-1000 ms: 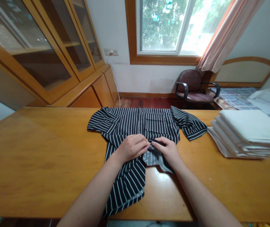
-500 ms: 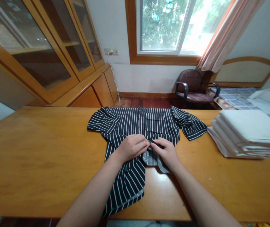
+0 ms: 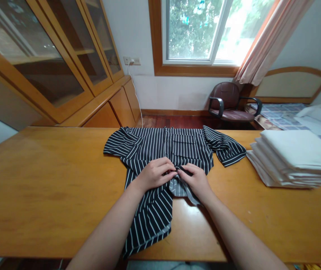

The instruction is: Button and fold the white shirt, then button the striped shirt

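A black shirt with white stripes (image 3: 152, 144) lies spread on the wooden table, its short sleeves out to both sides and a chest pocket on its right half. My left hand (image 3: 157, 173) pinches the front edge of the shirt near its middle. Close beside it, my right hand (image 3: 195, 180) grips the same edge, thumb and fingers closed on the cloth. Below my right hand the grey underside of the fabric is turned outward. The left front panel hangs down toward the table's near edge. Whether a button sits between my fingertips is hidden.
A stack of folded whitish cloth or paper sheets (image 3: 298, 157) stands at the right on the table (image 3: 50, 195). Beyond the table are a dark red armchair (image 3: 228, 101), a bed (image 3: 281, 116) and a glass-door cabinet (image 3: 93, 93) at the left.
The fingers of my left hand have shifted slightly and parted a little at the shirt's edge. Both hands stay at the same spot, and the shirt lies almost unchanged.
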A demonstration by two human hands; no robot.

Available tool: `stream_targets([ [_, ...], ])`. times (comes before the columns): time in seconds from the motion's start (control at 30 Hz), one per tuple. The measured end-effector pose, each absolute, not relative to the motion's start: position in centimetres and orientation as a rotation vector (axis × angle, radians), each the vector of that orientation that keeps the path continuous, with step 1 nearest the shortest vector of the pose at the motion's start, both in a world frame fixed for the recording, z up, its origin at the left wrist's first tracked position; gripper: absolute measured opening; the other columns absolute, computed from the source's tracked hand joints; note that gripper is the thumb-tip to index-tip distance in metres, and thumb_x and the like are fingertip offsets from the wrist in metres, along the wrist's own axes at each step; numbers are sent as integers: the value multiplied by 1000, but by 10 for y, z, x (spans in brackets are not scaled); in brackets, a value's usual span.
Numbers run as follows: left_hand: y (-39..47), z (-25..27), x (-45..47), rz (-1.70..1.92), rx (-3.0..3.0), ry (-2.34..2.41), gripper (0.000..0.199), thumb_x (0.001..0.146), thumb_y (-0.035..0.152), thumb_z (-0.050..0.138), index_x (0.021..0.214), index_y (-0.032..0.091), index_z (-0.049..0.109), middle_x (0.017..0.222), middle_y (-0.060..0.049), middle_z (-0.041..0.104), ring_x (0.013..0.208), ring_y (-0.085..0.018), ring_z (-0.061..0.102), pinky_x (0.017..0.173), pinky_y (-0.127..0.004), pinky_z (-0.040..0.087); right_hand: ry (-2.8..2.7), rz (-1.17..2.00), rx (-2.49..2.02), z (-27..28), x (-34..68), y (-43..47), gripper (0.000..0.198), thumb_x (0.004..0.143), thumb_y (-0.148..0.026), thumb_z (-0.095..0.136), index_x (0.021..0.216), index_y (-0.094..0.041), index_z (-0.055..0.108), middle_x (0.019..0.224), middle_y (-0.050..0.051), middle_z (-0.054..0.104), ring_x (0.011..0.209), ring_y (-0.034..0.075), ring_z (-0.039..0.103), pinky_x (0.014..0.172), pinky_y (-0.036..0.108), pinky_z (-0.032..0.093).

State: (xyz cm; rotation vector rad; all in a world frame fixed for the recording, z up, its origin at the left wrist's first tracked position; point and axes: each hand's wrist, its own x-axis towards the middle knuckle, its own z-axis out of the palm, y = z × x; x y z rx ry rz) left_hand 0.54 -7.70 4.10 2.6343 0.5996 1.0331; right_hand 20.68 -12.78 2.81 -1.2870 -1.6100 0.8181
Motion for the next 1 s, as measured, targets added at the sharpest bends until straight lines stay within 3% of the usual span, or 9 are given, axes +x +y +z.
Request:
stream_targets([
  [0.77,-72,37,4,881,2637,705,12,94,22,55,102,16,63,91,-5,65,83,-15,63,73,-26,52,-1602,755,-1330,17,207,-125,14,87,-30,66,94,-21,73,82,2,67,77,18,60,71,30,45],
  [1.0,-73,39,5,901,2672,695,11,93,20,56,100,16,64,89,-5,65,81,-15,63,72,-26,52,-1593,710,-1294,21,209,-126,16,88,-32,65,80,-20,70,69,-1,55,68,16,55,66,28,43],
])
